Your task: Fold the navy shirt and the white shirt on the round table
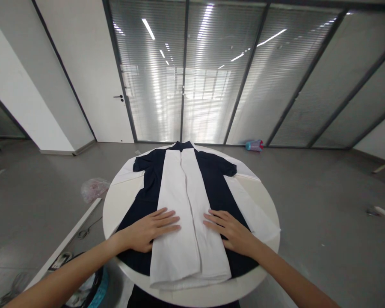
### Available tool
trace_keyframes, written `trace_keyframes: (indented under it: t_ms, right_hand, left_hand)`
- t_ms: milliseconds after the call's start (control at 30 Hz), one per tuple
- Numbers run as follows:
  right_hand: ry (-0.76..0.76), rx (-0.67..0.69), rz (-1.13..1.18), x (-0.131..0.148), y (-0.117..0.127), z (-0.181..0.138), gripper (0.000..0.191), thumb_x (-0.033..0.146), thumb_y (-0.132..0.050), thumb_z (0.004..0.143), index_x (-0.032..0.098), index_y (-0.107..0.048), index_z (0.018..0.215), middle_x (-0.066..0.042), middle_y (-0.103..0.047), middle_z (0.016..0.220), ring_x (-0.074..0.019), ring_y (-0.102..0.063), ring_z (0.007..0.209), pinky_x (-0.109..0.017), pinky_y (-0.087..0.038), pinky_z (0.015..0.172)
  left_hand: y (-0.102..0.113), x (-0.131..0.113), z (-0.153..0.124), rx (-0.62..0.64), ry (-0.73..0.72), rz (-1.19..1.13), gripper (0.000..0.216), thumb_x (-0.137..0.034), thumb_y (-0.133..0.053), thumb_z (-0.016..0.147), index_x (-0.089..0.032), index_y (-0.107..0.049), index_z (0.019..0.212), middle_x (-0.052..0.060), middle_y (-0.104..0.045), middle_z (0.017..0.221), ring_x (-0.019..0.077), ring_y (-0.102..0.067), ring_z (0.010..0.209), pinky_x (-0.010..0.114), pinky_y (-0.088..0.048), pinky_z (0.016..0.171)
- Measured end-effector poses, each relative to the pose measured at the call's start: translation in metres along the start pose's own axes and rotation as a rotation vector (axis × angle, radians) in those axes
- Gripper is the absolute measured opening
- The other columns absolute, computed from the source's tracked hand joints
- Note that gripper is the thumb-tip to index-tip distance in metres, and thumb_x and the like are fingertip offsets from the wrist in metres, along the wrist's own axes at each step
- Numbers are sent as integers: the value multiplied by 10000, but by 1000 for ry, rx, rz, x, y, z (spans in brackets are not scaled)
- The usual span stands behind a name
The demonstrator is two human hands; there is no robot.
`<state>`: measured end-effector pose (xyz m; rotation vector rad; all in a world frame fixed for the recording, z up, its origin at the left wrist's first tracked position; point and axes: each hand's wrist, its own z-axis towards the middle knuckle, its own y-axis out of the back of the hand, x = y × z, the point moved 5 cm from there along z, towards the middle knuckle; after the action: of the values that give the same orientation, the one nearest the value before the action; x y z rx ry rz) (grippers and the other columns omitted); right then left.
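A navy short-sleeved garment (154,184) lies spread on a round table, its collar at the far side. Down its middle run two long white cloth panels (176,188), meeting along a slightly wavy centre line. More white cloth (244,196) shows from under the navy sides. My left hand (157,229) rests flat, its fingers spread over the left white panel's edge. On the other side, my right hand (229,229) lies with outstretched fingers across the navy cloth and the right panel's edge. Neither hand grips anything. Whether the white and navy cloth are one garment, I cannot tell.
The round white table (272,201) fills the middle. Left of it, a crumpled clear plastic bag (94,188), a long white bar (70,235) and a blue-rimmed bin (101,288) are on the floor. A blue and pink object (254,146) lies by the glass partition (211,85).
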<state>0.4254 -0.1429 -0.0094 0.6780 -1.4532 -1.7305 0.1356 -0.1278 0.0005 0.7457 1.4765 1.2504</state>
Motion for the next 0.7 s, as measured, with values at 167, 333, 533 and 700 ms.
trace_keyframes:
  t_ms: [167, 333, 533, 700]
  right_hand:
    - [17, 76, 54, -5, -7, 11, 663, 61, -447, 897, 246, -354, 1527, -66, -400, 1549, -219, -324, 1449, -473, -335, 1151]
    - [-33, 50, 181, -12, -10, 6, 554, 70, -387, 949, 245, -459, 1470, -67, -529, 1451, -208, -406, 1406, -457, -391, 1116]
    - [-199, -55, 432, -36, -5, 16, 386, 176, -421, 964, 256, -676, 1243, -80, -655, 1297, -214, -598, 1179, -392, -464, 1000]
    - [-589, -176, 729, -73, -16, 46, 416, 415, -422, 947, 127, -707, 854, -85, -716, 817, -222, -640, 768, -310, -483, 697]
  left_hand:
    - [-1, 5, 7, 66, -23, -1, 826, -403, -588, 868, -260, -195, 1581, 79, -119, 1647, 349, -121, 1505, 545, -47, 1215]
    - [-1, 8, 6, 75, -31, -25, 741, -292, -516, 916, -262, -190, 1580, 70, -189, 1635, 298, -150, 1507, 522, -73, 1225]
    - [9, 16, 5, -3, -21, -243, 525, -280, -442, 982, -282, -398, 1505, 63, -424, 1537, 250, -307, 1465, 485, -166, 1225]
    - [15, 76, 17, -392, 505, -951, 598, -592, -574, 892, -168, -611, 1312, 142, -628, 1328, 300, -593, 1207, 447, -444, 1052]
